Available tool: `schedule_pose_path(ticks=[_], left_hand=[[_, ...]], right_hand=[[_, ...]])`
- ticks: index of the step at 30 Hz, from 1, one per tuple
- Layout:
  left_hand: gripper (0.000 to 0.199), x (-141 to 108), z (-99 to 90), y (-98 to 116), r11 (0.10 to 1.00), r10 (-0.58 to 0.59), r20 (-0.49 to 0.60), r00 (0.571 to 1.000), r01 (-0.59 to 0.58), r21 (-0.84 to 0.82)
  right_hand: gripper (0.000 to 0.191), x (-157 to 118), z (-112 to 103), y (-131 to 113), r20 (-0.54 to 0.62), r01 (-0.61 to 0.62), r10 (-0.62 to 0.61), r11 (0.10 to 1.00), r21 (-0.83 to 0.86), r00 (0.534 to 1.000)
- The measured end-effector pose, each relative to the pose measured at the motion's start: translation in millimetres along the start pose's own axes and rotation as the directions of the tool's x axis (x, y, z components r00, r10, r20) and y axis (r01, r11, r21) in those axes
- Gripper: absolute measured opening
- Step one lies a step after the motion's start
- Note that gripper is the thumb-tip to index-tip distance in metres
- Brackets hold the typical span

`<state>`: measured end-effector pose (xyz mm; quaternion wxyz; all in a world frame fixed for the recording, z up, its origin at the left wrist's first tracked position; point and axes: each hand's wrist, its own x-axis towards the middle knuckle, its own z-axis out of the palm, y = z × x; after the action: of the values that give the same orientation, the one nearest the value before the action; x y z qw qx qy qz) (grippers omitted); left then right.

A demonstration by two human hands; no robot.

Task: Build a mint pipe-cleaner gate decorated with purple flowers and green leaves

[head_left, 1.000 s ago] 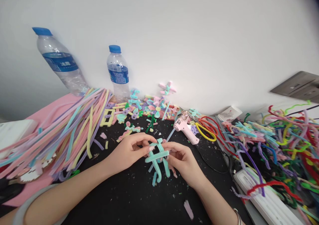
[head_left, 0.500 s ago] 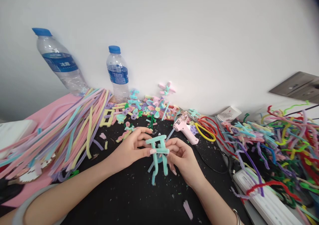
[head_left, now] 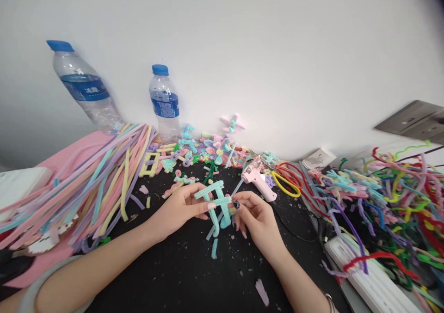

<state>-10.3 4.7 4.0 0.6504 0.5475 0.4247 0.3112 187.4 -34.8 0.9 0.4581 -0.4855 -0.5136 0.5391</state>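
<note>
A mint-green pipe-cleaner frame [head_left: 222, 202] of crossed fuzzy bars is held up in front of me, tilted, between both hands. My left hand [head_left: 189, 204] pinches it from the left, the thumb lying on the lower crossbar. With thumb and fingertips closed, my right hand [head_left: 251, 213] grips the right end of that crossbar; a dark patterned nail shows there. Under the frame, a short blue-green pipe-cleaner piece [head_left: 214, 248] lies on the black work surface [head_left: 173, 276]. The fingers behind the frame are partly hidden.
A pink glue gun [head_left: 258, 179] lies behind my right hand, near yellow-handled scissors [head_left: 286, 186]. Long pastel pipe cleaners [head_left: 104, 179] spread at left, tangled bright ones [head_left: 398, 211] at right by a white power strip [head_left: 371, 271]. Two bottles [head_left: 164, 102] stand against the wall.
The frame has tipped to the left in my hands and its lower end has risen, so the short piece below now shows apart from it. My right fingers have shifted on the crossbar's end.
</note>
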Motion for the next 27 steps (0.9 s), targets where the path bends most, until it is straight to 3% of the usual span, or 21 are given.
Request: schedule_pose_path(ticks=[3, 5, 7, 9, 11, 14, 18, 23, 25, 27], left_hand=[[0.022, 0, -2.1, -1, 0.991, 0.102, -0.034, 0.994, -0.098, 0.086], [0.017, -2, -4.2, 0, 0.948, 0.244, -0.060, 0.968, -0.225, 0.223], [0.009, -5, -6.3, 0, 0.843, 0.434, -0.068, 0.898, -0.379, 0.382], [0.003, -8, -8.0, 1, 0.711, 0.591, -0.033, 0.806, -0.501, 0.494], [0.003, -10, -9.3, 1, 0.605, 0.679, 0.020, 0.734, -0.575, 0.551], [0.012, -12, -11.5, -2, 0.481, 0.754, 0.089, 0.651, -0.640, 0.599], [0.022, -14, -14.5, -4, 0.330, 0.828, 0.180, 0.531, -0.721, 0.609], [0.026, -12, -16.0, 1, 0.133, 0.888, 0.279, 0.366, -0.784, 0.607], [0.024, -10, -16.3, 3, 0.076, 0.908, 0.286, 0.307, -0.790, 0.609], [0.023, -10, -17.2, 3, 0.064, 0.921, 0.268, 0.282, -0.789, 0.611]], right_hand=[[0.015, 1, -10, -2, -0.195, 0.150, -0.236, 0.915, -0.375, 0.952], [0.019, 4, -20, -2, -0.283, 0.145, -0.422, 0.738, -0.658, 0.861], [0.033, 10, -30, -1, -0.278, 0.066, -0.537, 0.534, -0.843, 0.796], [0.048, 16, -39, 3, -0.266, -0.047, -0.526, 0.393, -0.918, 0.808], [0.052, 22, -46, 7, -0.298, -0.155, -0.437, 0.334, -0.930, 0.849], [0.051, 29, -55, 13, -0.313, -0.196, -0.354, 0.329, -0.924, 0.881], [0.051, 35, -62, 15, -0.275, -0.137, -0.403, 0.339, -0.931, 0.873], [0.048, 33, -66, 12, -0.281, -0.066, -0.522, 0.392, -0.918, 0.806], [0.048, 30, -67, 8, -0.311, -0.026, -0.561, 0.458, -0.889, 0.768], [0.050, 27, -66, 4, -0.348, 0.033, -0.563, 0.557, -0.830, 0.750]])
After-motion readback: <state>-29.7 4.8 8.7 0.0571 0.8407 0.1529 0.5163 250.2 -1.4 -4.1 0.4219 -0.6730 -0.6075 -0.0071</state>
